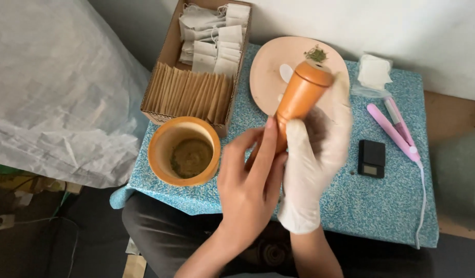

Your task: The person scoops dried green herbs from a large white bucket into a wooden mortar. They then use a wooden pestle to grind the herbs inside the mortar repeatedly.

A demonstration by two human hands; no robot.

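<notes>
Both hands are shown nearest the viewer, closed together around an orange wooden pestle (pixel 301 98). Bare left hand (pixel 250 177): fingers wrapped about the lower shaft. Gloved right hand (pixel 314 164): clasped on the same shaft from the right. The pestle is held tilted above a pale round plate (pixel 268 72) bearing a spoon and green herb. An orange mortar (pixel 184 151) of ground powder is placed at near left, a cardboard box (pixel 168 49) of sachets behind it; a small black scale (pixel 372 158) and a pink sealer (pixel 392 131) are seen at right.
</notes>
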